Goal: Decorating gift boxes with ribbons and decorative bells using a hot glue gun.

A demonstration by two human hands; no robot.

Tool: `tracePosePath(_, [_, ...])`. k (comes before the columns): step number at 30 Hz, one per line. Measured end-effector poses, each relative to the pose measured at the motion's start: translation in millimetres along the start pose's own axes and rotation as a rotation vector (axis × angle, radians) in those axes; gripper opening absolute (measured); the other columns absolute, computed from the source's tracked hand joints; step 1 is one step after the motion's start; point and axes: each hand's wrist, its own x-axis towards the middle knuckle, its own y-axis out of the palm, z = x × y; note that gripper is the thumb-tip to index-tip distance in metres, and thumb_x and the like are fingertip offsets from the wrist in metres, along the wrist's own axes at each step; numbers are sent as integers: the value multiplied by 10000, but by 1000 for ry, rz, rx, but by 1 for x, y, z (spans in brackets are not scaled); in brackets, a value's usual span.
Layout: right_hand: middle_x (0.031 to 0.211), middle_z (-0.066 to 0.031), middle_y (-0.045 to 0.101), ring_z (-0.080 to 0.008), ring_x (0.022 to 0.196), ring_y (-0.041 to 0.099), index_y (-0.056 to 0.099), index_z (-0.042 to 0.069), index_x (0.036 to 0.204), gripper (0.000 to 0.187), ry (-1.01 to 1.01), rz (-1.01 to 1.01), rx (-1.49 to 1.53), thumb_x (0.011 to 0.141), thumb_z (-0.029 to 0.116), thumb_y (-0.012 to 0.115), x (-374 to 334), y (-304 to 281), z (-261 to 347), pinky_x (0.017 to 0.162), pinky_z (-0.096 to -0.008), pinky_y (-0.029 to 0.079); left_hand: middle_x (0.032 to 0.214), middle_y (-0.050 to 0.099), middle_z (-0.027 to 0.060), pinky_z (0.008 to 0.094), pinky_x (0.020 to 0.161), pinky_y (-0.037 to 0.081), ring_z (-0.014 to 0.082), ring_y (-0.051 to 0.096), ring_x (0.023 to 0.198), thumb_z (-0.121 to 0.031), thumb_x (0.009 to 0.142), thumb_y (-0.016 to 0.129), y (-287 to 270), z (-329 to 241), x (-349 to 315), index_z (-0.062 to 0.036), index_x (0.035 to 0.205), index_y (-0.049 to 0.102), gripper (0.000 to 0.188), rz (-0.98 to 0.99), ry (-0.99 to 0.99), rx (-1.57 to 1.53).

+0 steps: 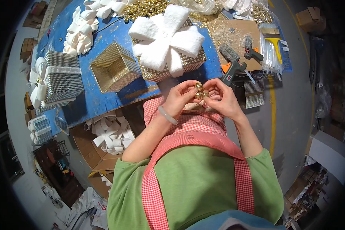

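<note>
Over my lap, just off the table's near edge, my left hand (178, 99) pinches a small cluster of gold jingle bells (199, 94). My right hand (225, 100) meets it from the other side, its fingertips closed on the same bells. Straight beyond my hands stands a gold-studded gift box (193, 68), topped by a big fluffy white bow (172, 40). To its left lies an open gold mesh box (115, 69), its hollow inside showing. Two glue guns (234, 71) rest to the right, near my right hand.
The blue table (84, 107) also bears a silver box with a white bow (63, 74), white bows (80, 32), a heap of gold bells (145, 10), a yellow-handled brush (273, 42) and glue sticks (270, 59). Below stands a carton of white ribbon (113, 134).
</note>
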Motion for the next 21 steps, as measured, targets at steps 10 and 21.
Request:
tracePosePath(10, [867, -91, 625, -192, 753, 636, 598, 18, 985, 248, -152, -157, -448, 741, 34, 632, -3, 8, 13, 667, -281, 517, 995, 593, 59, 246, 742, 517, 123, 598, 877, -81, 887, 553, 0, -6, 0, 2, 1115, 527, 244, 40, 70, 117])
tracePosePath(21, [877, -120, 636, -235, 760, 643, 593, 33, 1011, 266, -354, -206, -698, 752, 35, 652, -1, 19, 30, 667, -310, 509, 930, 597, 48, 221, 680, 515, 95, 586, 823, -69, 873, 565, 12, -21, -7, 1, 1090, 561, 228, -95, 194, 311])
